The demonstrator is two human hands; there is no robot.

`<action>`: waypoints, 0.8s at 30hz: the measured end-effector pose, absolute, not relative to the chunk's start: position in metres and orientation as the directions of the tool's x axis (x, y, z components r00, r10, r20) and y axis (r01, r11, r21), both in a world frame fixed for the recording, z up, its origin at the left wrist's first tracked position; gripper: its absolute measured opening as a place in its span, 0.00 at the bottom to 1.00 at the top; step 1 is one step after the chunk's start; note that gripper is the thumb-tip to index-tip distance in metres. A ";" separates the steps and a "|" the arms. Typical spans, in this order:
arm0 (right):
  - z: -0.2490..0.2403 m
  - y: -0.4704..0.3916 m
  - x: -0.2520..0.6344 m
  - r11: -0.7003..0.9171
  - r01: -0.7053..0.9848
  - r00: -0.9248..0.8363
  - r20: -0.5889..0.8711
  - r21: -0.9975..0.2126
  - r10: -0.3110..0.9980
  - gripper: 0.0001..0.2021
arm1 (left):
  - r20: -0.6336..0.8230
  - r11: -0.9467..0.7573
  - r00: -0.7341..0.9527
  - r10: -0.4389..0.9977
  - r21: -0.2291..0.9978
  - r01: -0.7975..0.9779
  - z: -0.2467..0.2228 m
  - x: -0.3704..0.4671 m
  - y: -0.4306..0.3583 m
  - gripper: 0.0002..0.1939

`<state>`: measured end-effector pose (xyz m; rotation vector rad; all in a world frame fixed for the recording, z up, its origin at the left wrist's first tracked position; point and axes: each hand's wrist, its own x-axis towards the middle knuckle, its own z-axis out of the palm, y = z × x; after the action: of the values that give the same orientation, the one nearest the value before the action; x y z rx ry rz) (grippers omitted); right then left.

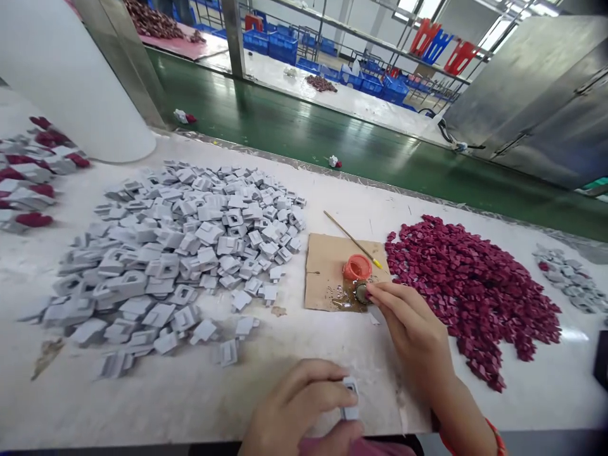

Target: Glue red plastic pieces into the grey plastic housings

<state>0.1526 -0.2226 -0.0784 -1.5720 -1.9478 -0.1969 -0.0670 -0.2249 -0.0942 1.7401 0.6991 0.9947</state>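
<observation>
**Paired parts held at a cardboard work pad**

A pale grey, hollow plastic-looking block (350,405) is pinched at near centre by the left hand (304,399). By the right hand (413,320), what appears to be a small maroon piece (368,292), largely hidden, is pinched at a round dark cap (361,293). Beneath, the table (156,411) is presumably shielded by wet brown cardboard (327,259). Grey blocks (190,244) are heaped left, maroon pieces (465,278) right, apparently for each hand's reach.
</observation>
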 end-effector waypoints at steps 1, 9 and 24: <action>-0.078 -0.222 0.153 0.281 0.924 -0.101 0.544 -0.260 0.833 0.13 | 0.310 -0.374 0.472 0.825 0.927 0.045 -0.096 -0.066 -0.228 0.10; -0.067 -0.228 0.147 0.279 0.917 -0.059 0.595 -0.286 0.802 0.15 | 0.394 -0.531 0.415 0.821 0.794 0.296 -0.103 -0.057 -0.231 0.09; -0.083 -0.276 0.102 0.247 0.694 0.040 0.379 -0.677 0.925 0.14 | 0.375 -0.522 0.398 0.837 0.766 0.376 -0.103 -0.056 -0.224 0.10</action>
<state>0.1016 -0.2763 -0.0830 -1.5061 -1.7112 0.3600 -0.0558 -0.2240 -0.1035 2.0771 1.0321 1.0303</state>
